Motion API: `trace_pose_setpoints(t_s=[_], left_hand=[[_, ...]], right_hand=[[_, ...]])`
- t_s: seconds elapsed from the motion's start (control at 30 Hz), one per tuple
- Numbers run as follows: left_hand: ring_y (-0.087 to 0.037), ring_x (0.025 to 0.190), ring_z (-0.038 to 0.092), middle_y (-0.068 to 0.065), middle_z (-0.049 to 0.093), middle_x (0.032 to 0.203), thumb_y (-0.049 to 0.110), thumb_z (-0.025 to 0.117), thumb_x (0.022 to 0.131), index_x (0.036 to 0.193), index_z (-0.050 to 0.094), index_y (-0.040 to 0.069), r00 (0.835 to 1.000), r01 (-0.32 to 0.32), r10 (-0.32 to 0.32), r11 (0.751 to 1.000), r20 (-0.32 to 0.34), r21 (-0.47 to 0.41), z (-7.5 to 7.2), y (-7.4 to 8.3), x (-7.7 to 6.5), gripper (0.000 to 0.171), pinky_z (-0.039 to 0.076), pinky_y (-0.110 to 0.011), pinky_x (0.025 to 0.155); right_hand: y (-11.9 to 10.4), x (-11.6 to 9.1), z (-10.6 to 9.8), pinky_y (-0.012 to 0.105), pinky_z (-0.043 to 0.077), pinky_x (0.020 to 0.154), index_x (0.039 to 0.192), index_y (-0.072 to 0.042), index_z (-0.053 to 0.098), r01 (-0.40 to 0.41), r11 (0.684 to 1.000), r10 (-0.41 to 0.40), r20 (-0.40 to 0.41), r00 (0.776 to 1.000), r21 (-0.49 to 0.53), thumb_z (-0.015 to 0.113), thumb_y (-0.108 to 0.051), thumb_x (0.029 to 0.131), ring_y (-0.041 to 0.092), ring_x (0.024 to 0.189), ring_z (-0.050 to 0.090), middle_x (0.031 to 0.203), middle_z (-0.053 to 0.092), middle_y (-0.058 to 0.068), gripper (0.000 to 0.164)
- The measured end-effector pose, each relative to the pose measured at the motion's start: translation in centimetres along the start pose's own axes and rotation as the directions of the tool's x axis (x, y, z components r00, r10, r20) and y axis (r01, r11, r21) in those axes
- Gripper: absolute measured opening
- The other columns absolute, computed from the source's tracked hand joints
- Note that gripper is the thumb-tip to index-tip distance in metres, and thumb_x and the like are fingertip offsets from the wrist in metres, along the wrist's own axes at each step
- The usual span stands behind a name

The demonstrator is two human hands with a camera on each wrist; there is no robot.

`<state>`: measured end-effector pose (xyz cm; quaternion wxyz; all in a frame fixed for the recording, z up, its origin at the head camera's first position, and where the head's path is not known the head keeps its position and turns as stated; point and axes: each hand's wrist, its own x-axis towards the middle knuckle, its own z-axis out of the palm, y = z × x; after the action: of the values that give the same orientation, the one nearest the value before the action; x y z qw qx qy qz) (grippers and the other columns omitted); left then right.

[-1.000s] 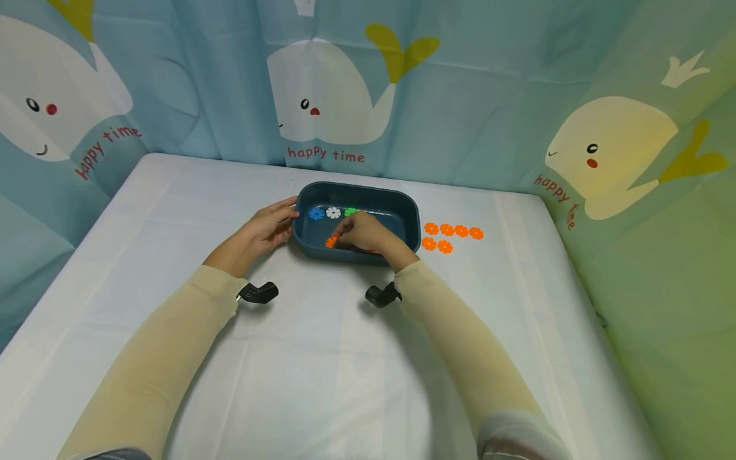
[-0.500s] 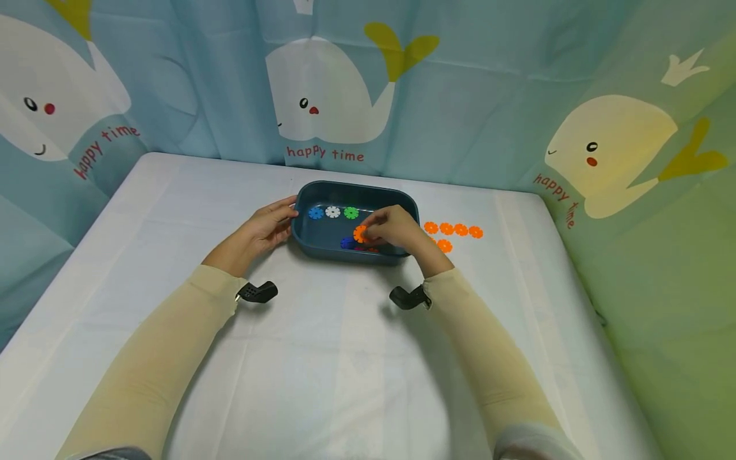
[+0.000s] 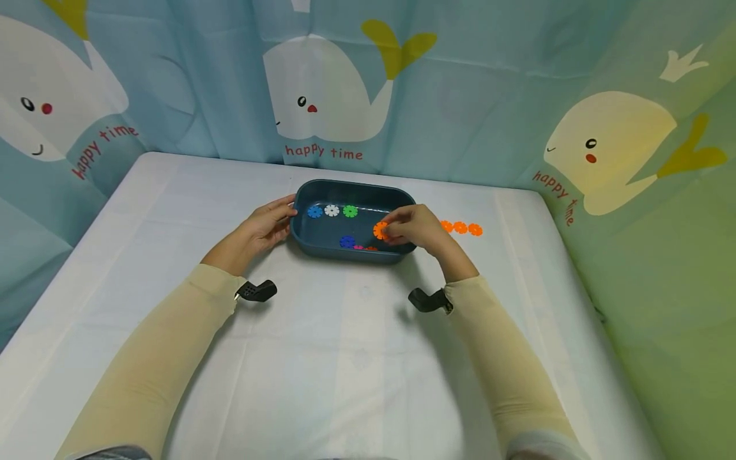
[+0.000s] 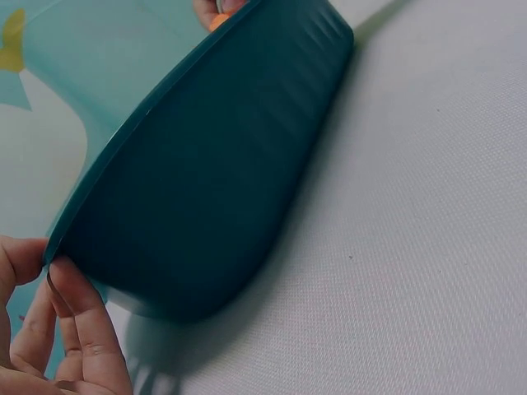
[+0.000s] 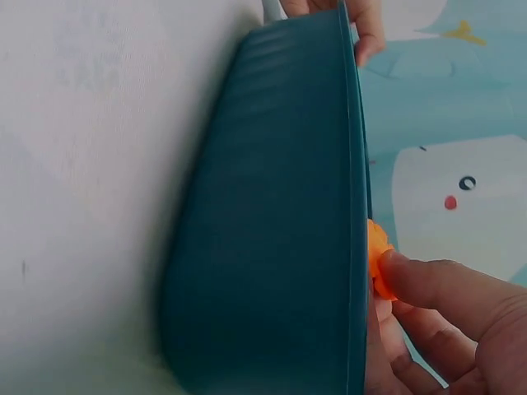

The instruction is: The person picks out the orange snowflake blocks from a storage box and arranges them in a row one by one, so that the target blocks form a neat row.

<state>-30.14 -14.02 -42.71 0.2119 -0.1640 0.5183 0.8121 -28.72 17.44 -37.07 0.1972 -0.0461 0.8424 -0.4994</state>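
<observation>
A dark teal plastic basin sits on the white-covered table. My left hand holds its left end, pinching the rim between thumb and fingers, as the left wrist view shows. Over the basin's right part, my right hand pinches an orange snowflake disc; in the right wrist view the disc shows just past the rim. Inside lie a light blue disc, a white disc and a green disc in a row. Nearer the front wall are a dark blue disc and partly hidden pink and red-orange ones.
Several orange discs lie on the table right of the basin, some hidden behind my right hand. A blue-green curtain with whale prints hangs behind the table and along its sides. Black wrist devices stick out from both sleeves.
My right hand has moved right across the basin with the orange disc, uncovering the green and dark blue discs and now covering some table discs. The left hand stays on the rim.
</observation>
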Motion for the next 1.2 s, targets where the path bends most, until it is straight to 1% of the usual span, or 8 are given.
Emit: trace_pose_setpoints(t_s=[0.23, 0.43, 0.5, 0.67, 0.8, 0.93, 1.07, 1.2], left_hand=[[-0.004, 0.067, 0.056, 0.000, 0.058, 0.102, 0.004, 0.056, 0.097, 0.150, 0.043, 0.019, 1.000, -0.005, 0.005, 1.000, -0.004, 0.010, 0.0, 0.0, -0.1, 0.057, 0.048, -0.014, 0.054], [-0.004, 0.068, 0.056, 0.000, 0.056, 0.104, 0.005, 0.056, 0.097, 0.150, 0.043, 0.020, 1.000, -0.002, 0.002, 1.000, -0.001, 0.005, 0.0, 0.0, -0.1, 0.057, 0.049, -0.014, 0.055], [-0.004, 0.069, 0.056, 0.000, 0.056, 0.104, 0.005, 0.056, 0.097, 0.150, 0.043, 0.020, 1.000, -0.002, 0.002, 1.000, 0.000, 0.005, 0.0, 0.0, 0.0, 0.057, 0.049, -0.014, 0.055], [-0.004, 0.070, 0.056, 0.000, 0.055, 0.107, 0.006, 0.056, 0.097, 0.150, 0.043, 0.020, 1.000, -0.004, 0.004, 1.000, 0.000, 0.017, -0.1, 0.0, 0.0, 0.056, 0.048, -0.014, 0.056], [-0.004, 0.070, 0.057, -0.001, 0.054, 0.109, 0.005, 0.055, 0.097, 0.151, 0.042, 0.020, 1.000, -0.002, 0.002, 1.000, 0.007, 0.016, 0.0, 0.1, -0.1, 0.057, 0.048, -0.014, 0.056], [-0.003, 0.069, 0.057, 0.000, 0.055, 0.106, 0.004, 0.055, 0.097, 0.151, 0.041, 0.019, 1.000, -0.004, 0.004, 1.000, 0.010, 0.007, -0.1, 0.1, -0.2, 0.058, 0.049, -0.014, 0.056], [-0.003, 0.071, 0.056, 0.001, 0.055, 0.106, 0.005, 0.056, 0.097, 0.151, 0.041, 0.020, 1.000, -0.005, 0.005, 1.000, 0.009, 0.012, -0.1, 0.0, -0.2, 0.058, 0.048, -0.014, 0.057], [-0.003, 0.072, 0.056, 0.002, 0.056, 0.103, 0.005, 0.056, 0.097, 0.151, 0.042, 0.020, 1.000, -0.005, 0.005, 1.000, 0.006, 0.012, -0.1, 0.0, -0.1, 0.057, 0.048, -0.014, 0.057]], right_hand=[[0.6, -0.6, -1.6, 0.034, 0.059, 0.079, 0.120, 0.008, 0.062, 0.003, 0.999, -0.003, -0.001, 1.000, 0.035, 0.063, -0.002, 0.093, 0.020, 0.083, 0.072, 0.114, 0.066, 0.023, 0.029], [0.9, -1.3, -3.2, 0.033, 0.058, 0.083, 0.124, 0.009, 0.059, -0.031, 0.998, 0.031, -0.005, 1.000, 0.059, 0.060, -0.004, 0.095, 0.017, 0.084, 0.071, 0.118, 0.064, 0.023, 0.032], [1.0, -1.5, -3.7, 0.033, 0.058, 0.084, 0.126, 0.008, 0.058, -0.042, 0.997, 0.043, -0.012, 0.999, 0.072, 0.059, -0.004, 0.095, 0.016, 0.083, 0.071, 0.115, 0.065, 0.019, 0.033], [1.8, -2.2, -5.3, 0.035, 0.057, 0.085, 0.126, 0.010, 0.057, -0.030, 0.998, 0.032, -0.034, 0.999, 0.055, 0.059, -0.006, 0.095, 0.016, 0.081, 0.072, 0.095, 0.071, 0.006, 0.035], [2.6, -2.8, -6.3, 0.030, 0.058, 0.082, 0.125, 0.012, 0.056, -0.020, 0.999, 0.022, -0.047, 0.999, 0.039, 0.060, -0.007, 0.095, 0.013, 0.081, 0.073, 0.092, 0.073, 0.005, 0.036], [3.5, -3.3, -7.3, 0.025, 0.058, 0.077, 0.127, 0.015, 0.054, -0.031, 0.997, 0.035, -0.071, 0.997, 0.065, 0.061, -0.007, 0.095, 0.009, 0.078, 0.072, 0.088, 0.072, 0.002, 0.039], [4.6, -3.6, -8.2, 0.025, 0.058, 0.077, 0.128, 0.017, 0.051, -0.055, 0.994, 0.064, -0.099, 0.993, 0.092, 0.061, -0.007, 0.095, 0.009, 0.076, 0.071, 0.083, 0.071, -0.001, 0.042], [5.8, -3.7, -9.0, 0.021, 0.057, 0.076, 0.128, 0.016, 0.050, -0.093, 0.993, 0.102, -0.138, 0.985, 0.071, 0.062, -0.009, 0.095, 0.005, 0.073, 0.069, 0.081, 0.068, -0.005, 0.043]])
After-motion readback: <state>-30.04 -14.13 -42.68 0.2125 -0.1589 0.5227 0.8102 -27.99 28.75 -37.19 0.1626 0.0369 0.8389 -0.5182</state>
